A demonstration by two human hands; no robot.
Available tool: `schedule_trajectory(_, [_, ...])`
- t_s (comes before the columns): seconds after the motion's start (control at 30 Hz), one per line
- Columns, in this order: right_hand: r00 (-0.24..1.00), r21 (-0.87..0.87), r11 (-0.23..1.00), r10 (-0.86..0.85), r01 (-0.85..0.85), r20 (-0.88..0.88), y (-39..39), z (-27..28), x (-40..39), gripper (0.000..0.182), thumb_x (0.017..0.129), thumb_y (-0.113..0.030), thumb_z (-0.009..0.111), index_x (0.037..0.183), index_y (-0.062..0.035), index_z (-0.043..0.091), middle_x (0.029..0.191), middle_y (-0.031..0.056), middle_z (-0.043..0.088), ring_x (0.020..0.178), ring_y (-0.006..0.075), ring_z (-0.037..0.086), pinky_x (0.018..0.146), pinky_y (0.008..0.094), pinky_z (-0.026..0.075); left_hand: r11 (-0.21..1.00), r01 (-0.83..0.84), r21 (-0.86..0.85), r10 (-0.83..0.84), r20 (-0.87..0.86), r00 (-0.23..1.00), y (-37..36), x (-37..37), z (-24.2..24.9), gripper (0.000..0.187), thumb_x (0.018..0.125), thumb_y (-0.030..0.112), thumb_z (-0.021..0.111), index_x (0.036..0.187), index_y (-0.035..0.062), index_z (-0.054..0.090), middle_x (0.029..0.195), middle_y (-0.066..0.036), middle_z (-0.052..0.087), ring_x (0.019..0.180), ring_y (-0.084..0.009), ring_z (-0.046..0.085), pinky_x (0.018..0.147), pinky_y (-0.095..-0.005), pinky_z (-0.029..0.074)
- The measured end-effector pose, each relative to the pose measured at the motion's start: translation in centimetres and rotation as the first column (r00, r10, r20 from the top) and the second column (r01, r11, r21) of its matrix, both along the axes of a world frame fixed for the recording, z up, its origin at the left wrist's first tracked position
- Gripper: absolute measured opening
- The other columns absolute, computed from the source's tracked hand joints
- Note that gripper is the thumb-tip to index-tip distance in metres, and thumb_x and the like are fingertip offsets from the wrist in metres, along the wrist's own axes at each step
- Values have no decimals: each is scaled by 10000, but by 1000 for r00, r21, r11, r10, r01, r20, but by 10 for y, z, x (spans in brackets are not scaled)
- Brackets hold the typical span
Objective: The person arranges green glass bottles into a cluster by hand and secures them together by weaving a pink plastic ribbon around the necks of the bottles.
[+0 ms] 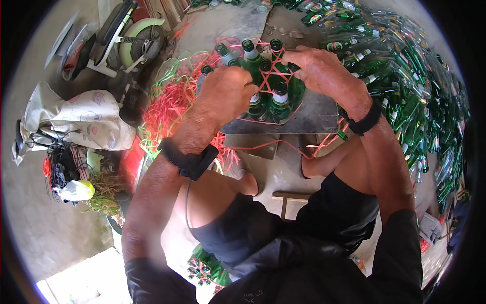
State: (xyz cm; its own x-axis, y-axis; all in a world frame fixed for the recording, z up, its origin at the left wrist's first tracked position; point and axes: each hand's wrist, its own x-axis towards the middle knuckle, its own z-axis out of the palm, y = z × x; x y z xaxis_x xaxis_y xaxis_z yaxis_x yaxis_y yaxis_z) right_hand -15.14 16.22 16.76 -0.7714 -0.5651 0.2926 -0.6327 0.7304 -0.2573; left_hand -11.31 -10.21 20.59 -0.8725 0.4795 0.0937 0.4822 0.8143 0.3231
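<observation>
Several green glass bottles stand upright in a cluster on a dark board. Pink plastic strapping criss-crosses between their necks and also loops round the group low down. At the left of the cluster my left hand is closed, its fingers curled by the bottle necks; what it grips is too hidden to name. Over the right side, my right hand has its thumb and fingers bent about a bottle top at the strapping; whether it holds the strap or the bottle is unclear. A loose pink strap hangs below the board's front edge.
Tangled red and green strapping lies left of the board. A large heap of green bottles fills the right side. A scooter and a covered vehicle stand at left. Strapped bottles sit below, near my left leg.
</observation>
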Motion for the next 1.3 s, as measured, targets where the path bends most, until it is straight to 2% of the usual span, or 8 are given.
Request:
schedule_trajectory(0.17, [979, -142, 989, 78, -51, 191, 10, 16, -1, 392, 808, -41, 768, 1177, -89, 645, 886, 151, 721, 869, 388, 715, 741, 515, 553, 1000, -19, 20, 19, -3, 1000, -4, 3, -2, 208, 889, 221, 760, 935, 19, 743, 850, -217, 702, 791, -398, 697, 720, -476, 551])
schedule_trajectory(0.27, [935, -295, 949, 1, 111, 354, 16, 17, 2, 344, 794, -30, 787, 1109, -42, 651, 700, 104, 593, 633, 252, 605, 607, 407, 498, 999, -28, 45, 28, -2, 1000, -4, 4, -3, 210, 890, 217, 768, 933, 14, 738, 839, -213, 696, 777, -395, 693, 709, -478, 543])
schedule_trajectory(0.37, [973, -190, 982, 35, 9, 227, 14, -4, -4, 333, 781, -121, 825, 1048, -7, 662, 686, 141, 614, 617, 299, 619, 604, 431, 505, 999, -36, 38, 35, 17, 999, -4, 5, -1, 207, 894, 216, 765, 955, 19, 749, 820, -209, 695, 762, -386, 692, 702, -474, 542])
schedule_trajectory(0.47, [968, -115, 986, -92, 122, 235, 2, -13, -4, 376, 727, -305, 858, 873, -14, 669, 838, 219, 705, 823, 436, 703, 745, 510, 560, 998, -60, 30, 58, 65, 996, -2, 5, 2, 197, 888, 199, 772, 960, 17, 756, 800, -211, 692, 746, -378, 691, 687, -466, 540])
schedule_trajectory(0.63, [994, -153, 985, -68, 80, 83, 3, -23, -8, 296, 765, -153, 810, 953, 30, 673, 698, 211, 657, 676, 427, 666, 624, 486, 523, 990, -44, 134, 45, -9, 999, -3, 8, -8, 190, 875, 202, 760, 897, 13, 746, 813, -226, 697, 781, -412, 693, 721, -493, 547])
schedule_trajectory(0.83, [998, -95, 994, -59, 57, -12, 3, -20, -26, 311, 741, -85, 769, 1017, 32, 685, 732, 221, 666, 734, 442, 680, 659, 497, 539, 973, -93, 210, 94, 7, 996, 8, 9, -14, 225, 862, 222, 740, 829, 0, 733, 842, -240, 702, 838, -450, 692, 776, -523, 555])
schedule_trajectory(1.17, [997, 26, 997, -67, 68, -24, -19, -18, -57, 402, 843, -116, 761, 1224, -62, 643, 948, 161, 721, 973, 394, 703, 815, 517, 564, 907, -177, 383, 152, 93, 984, 34, 9, -19, 217, 850, 211, 730, 812, 0, 755, 797, -250, 692, 782, -447, 697, 744, -503, 566])
schedule_trajectory(1.3, [996, 34, 996, -88, 88, -24, -20, -17, -54, 429, 847, -125, 767, 1246, -70, 622, 1034, 153, 720, 988, 399, 700, 831, 513, 573, 948, -146, 284, 91, 197, 976, 23, -2, -9, 210, 855, 202, 718, 811, 1, 756, 791, -253, 688, 775, -446, 698, 741, -502, 568])
